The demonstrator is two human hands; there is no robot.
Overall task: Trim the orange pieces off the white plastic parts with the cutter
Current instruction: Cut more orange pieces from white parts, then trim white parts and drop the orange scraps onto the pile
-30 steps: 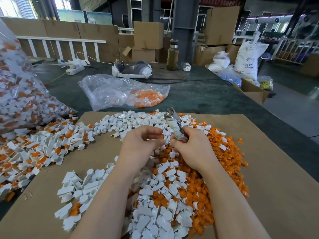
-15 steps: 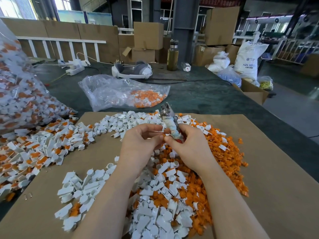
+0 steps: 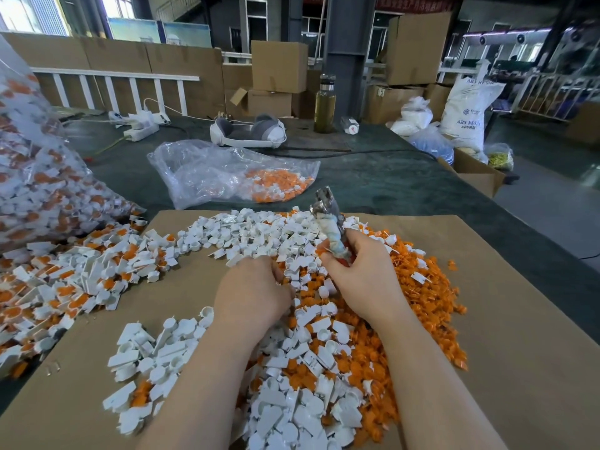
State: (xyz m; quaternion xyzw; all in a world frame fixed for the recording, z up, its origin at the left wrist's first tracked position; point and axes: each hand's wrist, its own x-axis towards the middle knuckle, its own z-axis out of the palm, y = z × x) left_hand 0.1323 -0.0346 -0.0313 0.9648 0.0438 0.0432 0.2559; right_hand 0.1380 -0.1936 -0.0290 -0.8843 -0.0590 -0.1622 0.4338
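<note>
A: Where is the cutter (image 3: 331, 227)?

B: It is in the right hand (image 3: 363, 280). The fingers curl around its wrapped handles, and the metal tip points up and away, above the pile.

A: And the left hand (image 3: 251, 295)?

B: It is lower and to the left of the right one, palm down on the parts. The fingers are bent and reach into the pile. I cannot tell if they hold a piece, because the back of the hand hides them.

A: Do the two hands touch?

B: No, there is a small gap between them. The cutter is just above and to the right of the left hand, not touching it.

A: Where do the parts lie?

B: All on a cardboard sheet (image 3: 519, 336). The white parts (image 3: 292, 414) make a heap under and between the forearms, and more white ones run in a band behind the hands. The orange pieces (image 3: 422, 293) are mostly on the right side, beside and under the right hand.

A: And on the left?

B: There is a mixed pile (image 3: 65, 274) of white parts with orange on them, well apart from the hands, and beside it a full clear bag (image 3: 35, 177). Behind the cardboard lies another bag (image 3: 227, 175) with some orange pieces inside.
</note>
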